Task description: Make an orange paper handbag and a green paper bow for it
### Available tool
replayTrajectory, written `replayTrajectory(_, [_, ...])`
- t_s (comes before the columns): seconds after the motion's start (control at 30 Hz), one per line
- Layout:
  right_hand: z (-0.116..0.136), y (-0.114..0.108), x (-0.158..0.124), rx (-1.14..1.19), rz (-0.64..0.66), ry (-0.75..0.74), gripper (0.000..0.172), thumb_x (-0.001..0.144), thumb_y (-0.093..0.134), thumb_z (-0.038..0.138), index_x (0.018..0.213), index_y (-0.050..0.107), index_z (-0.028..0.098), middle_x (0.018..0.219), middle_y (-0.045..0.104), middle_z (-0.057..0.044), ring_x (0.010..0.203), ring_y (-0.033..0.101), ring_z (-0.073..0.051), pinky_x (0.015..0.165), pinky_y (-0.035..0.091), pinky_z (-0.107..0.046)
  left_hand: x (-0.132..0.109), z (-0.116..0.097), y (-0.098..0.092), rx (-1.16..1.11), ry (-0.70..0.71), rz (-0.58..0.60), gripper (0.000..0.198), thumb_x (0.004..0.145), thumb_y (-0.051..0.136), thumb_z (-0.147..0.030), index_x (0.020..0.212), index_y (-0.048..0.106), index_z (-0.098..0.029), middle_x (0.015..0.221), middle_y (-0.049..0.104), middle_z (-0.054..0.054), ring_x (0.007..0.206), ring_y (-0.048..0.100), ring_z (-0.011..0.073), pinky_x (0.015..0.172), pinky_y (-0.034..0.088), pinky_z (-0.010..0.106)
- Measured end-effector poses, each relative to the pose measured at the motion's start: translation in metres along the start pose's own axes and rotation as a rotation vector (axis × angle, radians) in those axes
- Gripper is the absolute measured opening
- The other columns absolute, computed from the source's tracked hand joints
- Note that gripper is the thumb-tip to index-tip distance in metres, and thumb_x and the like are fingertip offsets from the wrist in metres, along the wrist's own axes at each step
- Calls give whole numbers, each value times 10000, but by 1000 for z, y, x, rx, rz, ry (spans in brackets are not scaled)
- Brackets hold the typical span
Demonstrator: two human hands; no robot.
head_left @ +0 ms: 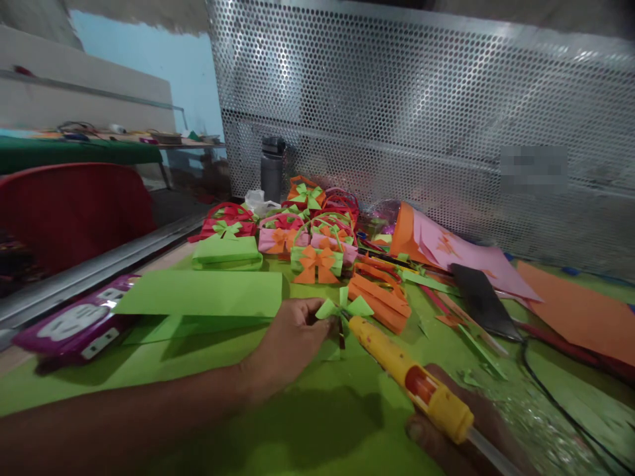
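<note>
My left hand (297, 337) pinches a small light-green paper bow (344, 307) by its left loop, over the middle of the green table. In my right hand (446, 410) is a yellow hot glue gun (387, 350), with a clear glue stick (491, 453) coming out of its rear end. The gun's nozzle points up and left and meets the bow's underside or lies just behind it; which one I cannot tell. Left of my left hand lies a folded light-green paper piece (208, 293). An orange folded paper piece (380, 302) rests just beyond the bow.
Several small paper bags with bows (317, 261) stand at the back, near a dark bottle (272, 168). A purple power strip (79, 320) is at left. On the right are a black phone (486, 301) with a cable, pink paper (461, 248), orange paper (580, 311) and scraps. Perforated metal (397, 99) walls the back.
</note>
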State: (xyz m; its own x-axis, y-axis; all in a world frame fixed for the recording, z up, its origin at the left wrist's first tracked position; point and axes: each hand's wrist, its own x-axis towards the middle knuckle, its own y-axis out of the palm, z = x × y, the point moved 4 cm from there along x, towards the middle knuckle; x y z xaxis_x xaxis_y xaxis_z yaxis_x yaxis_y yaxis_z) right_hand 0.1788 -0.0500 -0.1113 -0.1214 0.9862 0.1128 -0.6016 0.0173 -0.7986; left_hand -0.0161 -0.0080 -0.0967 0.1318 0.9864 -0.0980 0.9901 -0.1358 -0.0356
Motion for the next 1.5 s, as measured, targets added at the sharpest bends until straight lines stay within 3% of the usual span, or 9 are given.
replayTrajectory(0.2, [-1,2,1,22,13,29,147,566,580,260,590,436,242,390,445,80,352,400,-112,402,189,-219,-1,0,0,5,-7,19,155,743,518,-205,763,648,-124,662,616,1,580,518,114,531,368,211])
replayTrajectory(0.37, [0,0,1,-27,18,-4,125,578,582,261,641,477,237,424,475,72,374,415,-105,417,223,-221,-1,-1,1,15,6,23,157,750,508,-212,739,634,-120,656,604,8,604,524,123,542,374,217])
replayTrajectory(0.57, [0,1,3,1,83,95,189,546,595,240,572,408,232,371,350,104,362,367,-97,417,198,-217,2,2,1,24,-2,29,141,735,523,-241,728,609,-130,641,586,-8,555,483,100,509,349,205])
replayTrajectory(0.77, [-2,0,3,56,38,87,116,553,583,259,605,480,244,409,438,72,378,412,-126,427,216,-242,-1,1,0,55,4,10,169,731,538,-282,714,625,-138,622,597,-7,539,485,105,488,354,205])
replayTrajectory(0.97, [3,-2,3,31,85,91,129,568,547,248,571,419,230,392,282,106,369,306,-90,427,194,-225,0,2,0,43,10,27,157,739,534,-267,716,623,-139,633,593,-14,543,479,99,512,358,207])
replayTrajectory(1.23, [-3,1,4,20,91,118,181,568,541,308,561,376,234,412,223,102,378,261,-92,427,177,-224,-1,-1,0,77,-8,19,185,739,524,-290,717,611,-127,604,570,-17,505,438,93,467,309,203])
replayTrajectory(1.5, [-1,1,4,14,89,113,166,585,518,332,553,391,230,407,245,96,380,246,-91,421,172,-219,-1,1,-1,83,20,0,192,729,545,-317,695,618,-143,609,600,-4,557,519,123,483,357,205])
